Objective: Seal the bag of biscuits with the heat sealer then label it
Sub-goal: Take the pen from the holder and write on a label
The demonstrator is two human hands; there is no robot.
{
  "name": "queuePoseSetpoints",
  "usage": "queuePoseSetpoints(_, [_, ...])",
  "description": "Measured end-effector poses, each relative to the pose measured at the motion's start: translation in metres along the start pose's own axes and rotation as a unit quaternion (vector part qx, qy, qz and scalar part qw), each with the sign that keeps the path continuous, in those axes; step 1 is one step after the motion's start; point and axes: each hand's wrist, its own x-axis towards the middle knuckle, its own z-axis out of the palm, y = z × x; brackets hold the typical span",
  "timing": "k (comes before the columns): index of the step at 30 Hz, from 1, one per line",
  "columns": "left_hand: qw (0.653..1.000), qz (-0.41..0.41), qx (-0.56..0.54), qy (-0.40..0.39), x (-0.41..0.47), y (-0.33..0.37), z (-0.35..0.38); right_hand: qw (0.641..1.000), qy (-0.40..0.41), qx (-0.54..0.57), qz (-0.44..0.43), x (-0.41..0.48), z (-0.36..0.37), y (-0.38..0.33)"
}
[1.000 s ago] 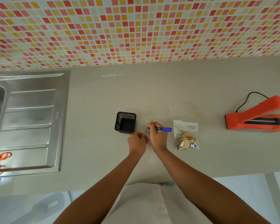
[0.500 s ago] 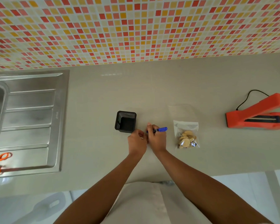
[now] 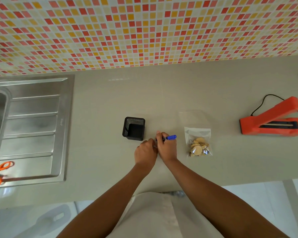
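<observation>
A clear bag of round biscuits (image 3: 198, 143) lies flat on the grey counter, right of my hands. My right hand (image 3: 167, 148) grips a blue marker (image 3: 169, 137) that points right. My left hand (image 3: 145, 152) is closed and pressed against the right one; something small and pale shows between them, too hidden to name. The orange heat sealer (image 3: 272, 120) sits far right with its arm raised.
A black mesh pen cup (image 3: 134, 128) stands just left of my hands. An empty clear bag (image 3: 193, 117) lies behind the biscuit bag. A steel sink drainboard (image 3: 33, 127) fills the left, with orange scissors (image 3: 0, 172) on it. The sealer's black cord (image 3: 261, 103) trails back.
The two hands stay together in front of the pen cup with small shifts. The marker's blue end has tilted slightly between frames.
</observation>
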Motion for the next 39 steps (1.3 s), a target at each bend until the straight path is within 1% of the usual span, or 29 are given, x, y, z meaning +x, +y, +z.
queuePoseSetpoints(6, [1.000, -0.023, -0.011, -0.010, 0.002, -0.001, 0.001, 0.999, -0.017, -0.007, -0.029, -0.004, -0.004, 0.009])
queuePoseSetpoints(9, [0.999, -0.036, -0.022, -0.016, 0.003, -0.002, 0.002, 0.998, -0.028, -0.034, -0.050, -0.007, -0.008, 0.013])
queuePoseSetpoints(14, [0.999, -0.033, -0.002, -0.023, 0.005, -0.001, 0.003, 0.992, -0.055, -0.077, -0.088, -0.006, -0.009, 0.011])
queuePoseSetpoints(21, [0.999, -0.032, 0.021, -0.028, 0.007, 0.001, 0.002, 0.992, -0.072, -0.074, -0.077, -0.007, -0.009, 0.012])
queuePoseSetpoints(29, [0.998, -0.034, 0.042, -0.030, 0.007, 0.005, 0.001, 0.990, -0.070, -0.089, -0.081, -0.007, -0.008, 0.010])
queuePoseSetpoints(34, [0.998, -0.041, 0.040, -0.038, 0.008, 0.006, 0.001, 0.990, -0.065, -0.098, -0.073, -0.006, -0.008, 0.010])
queuePoseSetpoints(39, [0.998, -0.042, 0.028, -0.040, 0.009, 0.006, 0.000, 0.993, -0.062, -0.084, -0.060, -0.006, -0.011, 0.012])
